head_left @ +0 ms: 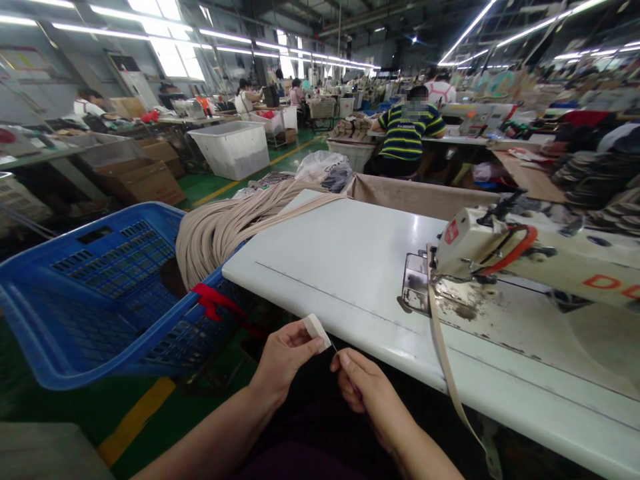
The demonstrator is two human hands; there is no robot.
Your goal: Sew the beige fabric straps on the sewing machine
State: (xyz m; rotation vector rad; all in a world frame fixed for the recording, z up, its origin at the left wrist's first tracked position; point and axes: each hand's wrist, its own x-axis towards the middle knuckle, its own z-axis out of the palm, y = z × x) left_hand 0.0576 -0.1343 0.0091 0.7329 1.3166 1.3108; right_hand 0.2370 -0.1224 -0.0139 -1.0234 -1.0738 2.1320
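My left hand (289, 352) pinches a small white strip (318, 332) between thumb and fingers, just off the near edge of the pale table (330, 253). Close by on the right, my right hand (356, 380) is closed on a thin dark item (334, 346) that reaches to the strip's lower corner; what it is cannot be made out. At the right stands a white sewing machine (467, 243). A beige band (443, 350) runs from under its head and hangs over the table's front edge.
A blue plastic basket (100, 267) stands at the left, with a red cloth tied on its rim. A bundle of beige bands (215, 233) lies over its far side onto the table. People sit at machines farther back.
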